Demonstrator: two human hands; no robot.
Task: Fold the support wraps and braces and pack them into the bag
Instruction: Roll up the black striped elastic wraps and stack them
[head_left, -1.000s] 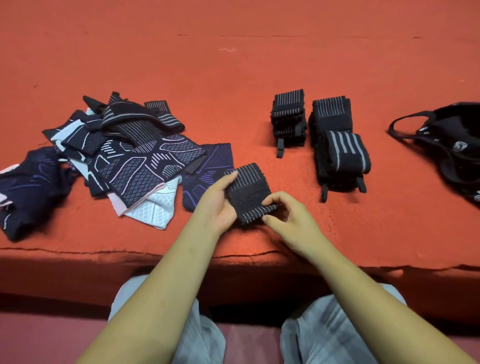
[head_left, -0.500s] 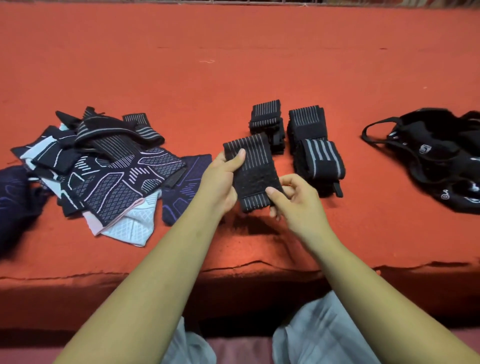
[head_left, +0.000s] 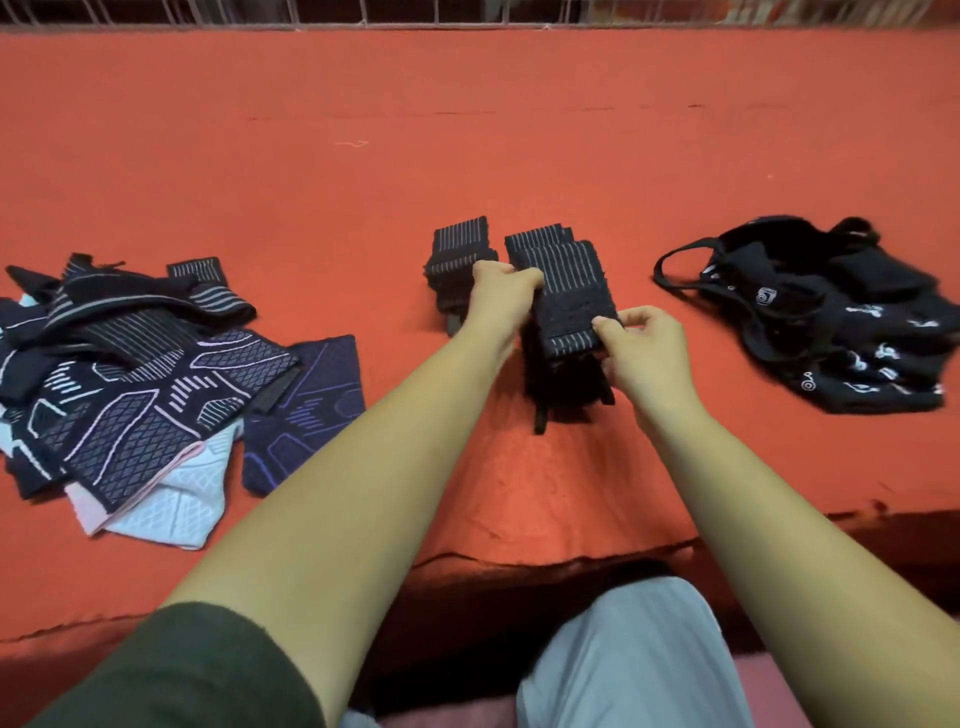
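Observation:
A folded black wrap with grey stripes (head_left: 571, 296) is held between both hands over the right-hand stack of folded wraps (head_left: 563, 384). My left hand (head_left: 496, 299) grips its far left edge. My right hand (head_left: 641, 348) pinches its near right corner. A second, smaller stack of folded wraps (head_left: 457, 260) stands just to the left. The black bag (head_left: 831, 317) with white print lies open and slumped at the right. A heap of unfolded patterned braces and striped wraps (head_left: 135, 374) lies at the left.
Everything rests on an orange-red padded surface (head_left: 467, 156) whose front edge runs just above my knees. A dark blue brace (head_left: 306, 410) lies flat beside the heap. A rail or fence lines the far edge at the top.
Both hands have carried the folded wrap away from me and to the right, from in front of the heap to above the right-hand stack. The camera has tipped up.

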